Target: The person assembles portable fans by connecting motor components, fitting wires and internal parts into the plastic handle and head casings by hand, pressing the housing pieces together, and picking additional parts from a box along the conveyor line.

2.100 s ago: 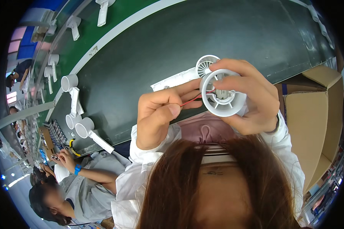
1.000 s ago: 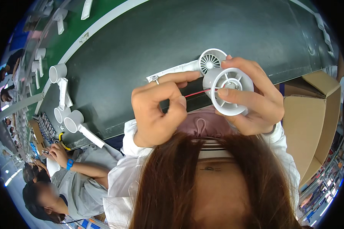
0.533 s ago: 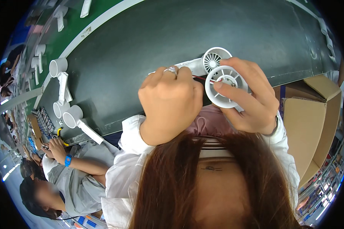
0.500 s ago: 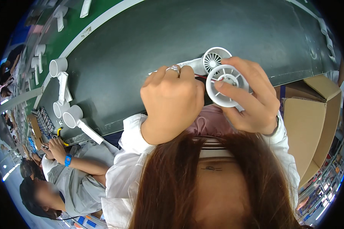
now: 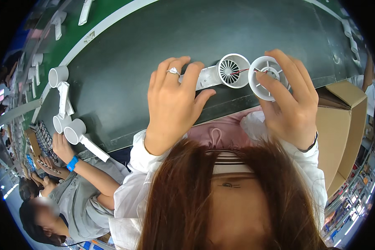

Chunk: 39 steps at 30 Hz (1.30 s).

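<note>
A white handheld-fan housing (image 5: 243, 80) lies on the dark work surface, its round cup toward the right, with radiating slots inside. Its flat handle (image 5: 207, 78) runs left, partly hidden under my left hand (image 5: 171, 100). That hand is open, fingers spread over the handle and thumb apart; a ring is on one finger. In my right hand (image 5: 291, 98) is a white spoked fan ring (image 5: 260, 64), pinched between thumb and fingers just right of the cup. Thin red and dark wires (image 5: 242, 71) run from the ring into the cup.
More white fan housings (image 5: 76, 131) stand on the left of the dark surface (image 5: 154, 37). A co-worker's hand (image 5: 62, 146) touches near them. At the right is an open cardboard box (image 5: 331, 137). Further housings (image 5: 58, 25) rest on a green belt at the far left.
My left hand has opened from a closed shape and turned, uncovering more of the handle. The ring in my right hand has moved right, away from the cup. The co-worker's hand has reached toward the housings.
</note>
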Each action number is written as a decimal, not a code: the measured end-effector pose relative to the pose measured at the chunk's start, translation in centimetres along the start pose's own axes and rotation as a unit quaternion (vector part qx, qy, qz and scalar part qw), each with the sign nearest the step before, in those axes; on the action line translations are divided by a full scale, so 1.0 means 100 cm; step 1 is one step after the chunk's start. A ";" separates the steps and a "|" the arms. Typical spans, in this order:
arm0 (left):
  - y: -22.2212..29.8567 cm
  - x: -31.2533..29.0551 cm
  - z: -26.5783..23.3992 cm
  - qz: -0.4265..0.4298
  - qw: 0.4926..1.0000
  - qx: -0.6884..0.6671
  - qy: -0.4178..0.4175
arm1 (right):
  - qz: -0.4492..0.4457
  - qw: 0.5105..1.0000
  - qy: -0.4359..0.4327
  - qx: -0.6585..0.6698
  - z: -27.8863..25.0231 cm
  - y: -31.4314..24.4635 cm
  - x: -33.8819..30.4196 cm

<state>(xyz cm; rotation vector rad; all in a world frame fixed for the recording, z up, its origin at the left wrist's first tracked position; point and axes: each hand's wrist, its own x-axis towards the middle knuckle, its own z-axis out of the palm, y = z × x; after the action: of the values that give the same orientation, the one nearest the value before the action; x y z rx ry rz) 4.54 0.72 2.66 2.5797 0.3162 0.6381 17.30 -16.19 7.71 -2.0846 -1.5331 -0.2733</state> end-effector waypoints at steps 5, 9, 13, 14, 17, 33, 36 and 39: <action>-0.005 -0.003 0.010 0.000 0.999 0.022 -0.042 | 0.006 0.999 -0.038 -0.026 0.005 -0.007 0.010; -0.004 -0.005 0.013 0.001 0.999 0.003 -0.042 | -0.022 0.997 -0.053 -0.045 0.011 -0.009 0.016; -0.003 -0.006 0.017 0.003 0.999 -0.025 -0.023 | -0.035 0.995 -0.087 -0.019 0.013 -0.010 0.022; -0.003 -0.006 0.018 0.002 0.999 -0.038 -0.012 | -0.039 0.995 -0.096 -0.010 0.013 -0.010 0.024; 0.000 -0.006 0.021 -0.012 0.998 -0.060 -0.021 | -0.043 0.993 -0.111 -0.001 0.015 -0.010 0.028; -0.003 -0.002 0.032 -0.014 0.987 -0.155 -0.031 | 0.254 0.823 -0.099 0.498 0.038 0.031 0.026; -0.002 -0.004 0.034 -0.029 0.992 -0.126 -0.006 | 0.195 0.822 -0.100 0.526 0.045 0.035 0.026; -0.001 -0.004 0.037 -0.032 0.990 -0.140 -0.006 | 0.164 0.789 -0.148 0.574 0.046 0.050 0.027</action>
<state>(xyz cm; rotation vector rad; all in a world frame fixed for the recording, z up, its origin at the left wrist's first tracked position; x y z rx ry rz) 5.96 -0.68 -0.45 2.2956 0.2823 0.5964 22.23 -12.60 3.63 -1.3152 -0.9771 0.9409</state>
